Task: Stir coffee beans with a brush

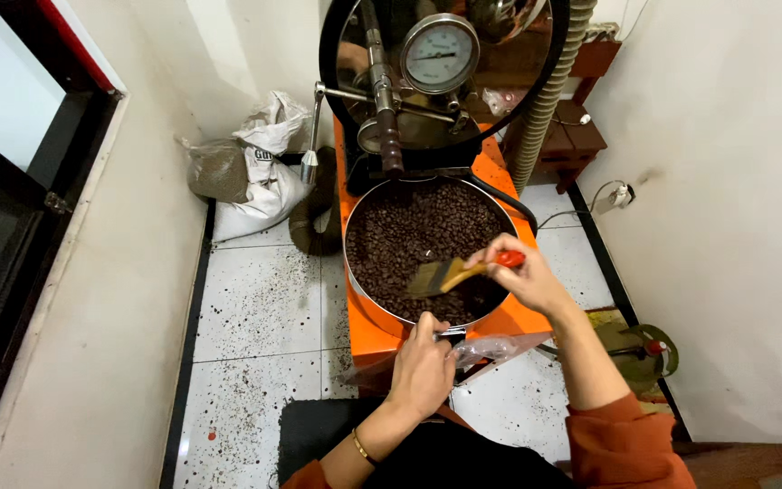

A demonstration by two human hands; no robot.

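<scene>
Right grip [525, 272] closed on a paintbrush [450, 274] — red handle end in the fingers, bristles down over the roasted beans [414, 231] in the round cooling tray [364, 299] of the orange roaster [364, 340]. Left grip [423, 367] is clamped at the tray's front edge by a clear plastic bag [491, 349]; what it pinches, can't tell. Step looks like sweeping beans toward the front outlet. Next stroke wants bristles low and the bag mouth held steady — spilled beans already dot the floor [255, 317].

I see a white tiled floor [255, 308], speckled with dark bits. On it stand the orange roaster [368, 335] and, far left, white sacks [264, 172].
</scene>
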